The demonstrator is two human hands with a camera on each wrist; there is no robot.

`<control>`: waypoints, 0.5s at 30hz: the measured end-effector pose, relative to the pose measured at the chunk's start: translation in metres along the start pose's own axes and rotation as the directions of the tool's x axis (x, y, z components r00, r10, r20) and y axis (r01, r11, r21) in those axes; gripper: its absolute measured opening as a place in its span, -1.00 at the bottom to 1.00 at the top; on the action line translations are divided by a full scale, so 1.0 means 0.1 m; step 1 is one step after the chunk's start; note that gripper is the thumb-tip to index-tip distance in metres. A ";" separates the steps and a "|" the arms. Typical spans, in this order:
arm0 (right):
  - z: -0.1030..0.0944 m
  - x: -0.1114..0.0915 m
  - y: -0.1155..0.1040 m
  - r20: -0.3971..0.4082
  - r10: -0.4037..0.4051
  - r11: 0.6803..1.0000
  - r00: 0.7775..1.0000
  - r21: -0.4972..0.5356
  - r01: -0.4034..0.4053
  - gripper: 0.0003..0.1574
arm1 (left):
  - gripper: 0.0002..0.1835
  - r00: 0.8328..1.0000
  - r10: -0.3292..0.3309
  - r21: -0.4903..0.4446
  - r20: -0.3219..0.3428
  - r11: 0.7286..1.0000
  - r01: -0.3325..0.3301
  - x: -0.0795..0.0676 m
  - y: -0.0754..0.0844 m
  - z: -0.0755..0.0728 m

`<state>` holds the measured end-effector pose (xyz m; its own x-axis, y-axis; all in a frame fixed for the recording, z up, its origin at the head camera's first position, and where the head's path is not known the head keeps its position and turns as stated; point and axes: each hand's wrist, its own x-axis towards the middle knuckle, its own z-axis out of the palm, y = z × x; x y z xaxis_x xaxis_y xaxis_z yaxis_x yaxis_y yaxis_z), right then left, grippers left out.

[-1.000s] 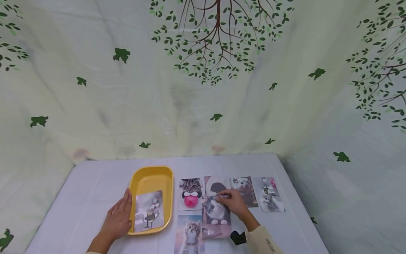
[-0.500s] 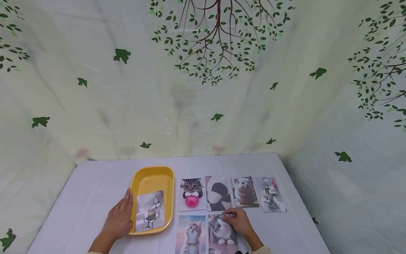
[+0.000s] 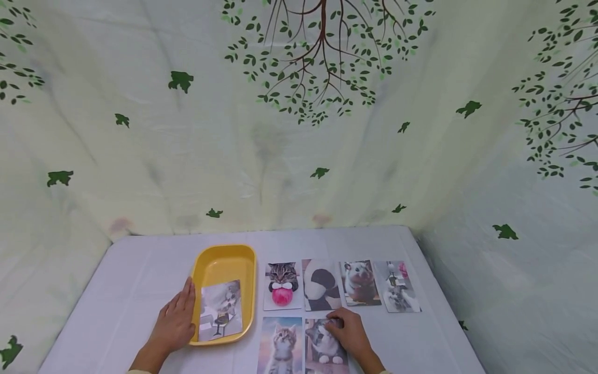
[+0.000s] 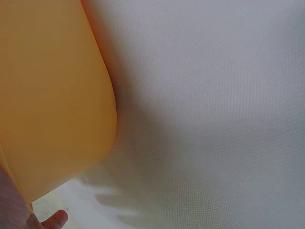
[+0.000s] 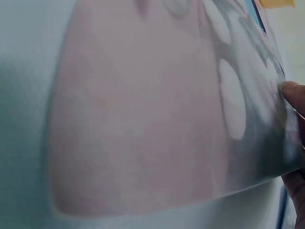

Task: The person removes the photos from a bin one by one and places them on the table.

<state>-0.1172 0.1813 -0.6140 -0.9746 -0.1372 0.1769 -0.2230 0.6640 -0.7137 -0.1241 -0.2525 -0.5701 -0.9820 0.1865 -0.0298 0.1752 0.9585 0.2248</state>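
My left hand [image 3: 172,323] rests with straight fingers along the left side of the yellow tray [image 3: 226,262]. A photo card showing a figure and a glass [image 3: 219,310] lies in the tray's near half. My right hand [image 3: 349,331] pinches the top edge of a grey-and-white cat photo card [image 3: 326,355]. In the right wrist view the thumb [image 5: 293,93] is on the printed face of this cat card [image 5: 143,119], with fingers under its edge. Just left of it lies a kitten photo card [image 3: 282,345] with a pastel background.
Behind the right hand is a row of photo cards: a tabby with a pink ball [image 3: 282,285], a black-and-white picture [image 3: 322,285], a hamster [image 3: 361,283] and a pale one with a pink patch [image 3: 399,286]. A white cloth [image 3: 140,275] covers the table.
The right hand has brought the cat card toward the near edge, down off the black-and-white picture, to beside the kitten card. The left hand has stayed at the tray.
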 end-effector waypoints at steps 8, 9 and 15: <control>-0.09 0.08 -0.17 -0.002 -0.057 0.997 0.998 -0.057 0.057 -0.84 | -0.08 1.000 -0.011 -0.005 0.021 1.000 0.011 0.00 0.01 -0.01; -0.11 0.12 -0.23 0.010 -0.069 0.997 0.998 -0.033 0.069 -0.85 | -0.08 1.000 -0.014 -0.005 0.022 1.000 0.014 0.00 0.01 -0.01; -0.08 0.54 -0.77 0.182 -0.173 0.982 0.968 0.111 0.155 -0.76 | -0.08 1.000 -0.014 0.000 0.027 1.000 0.014 0.00 0.00 -0.02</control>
<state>-0.1524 0.1286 -0.5445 -0.9085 -0.3810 0.1716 -0.3717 0.5493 -0.7484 -0.1245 -0.2534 -0.5683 -0.9821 0.1791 -0.0589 0.1618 0.9609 0.2247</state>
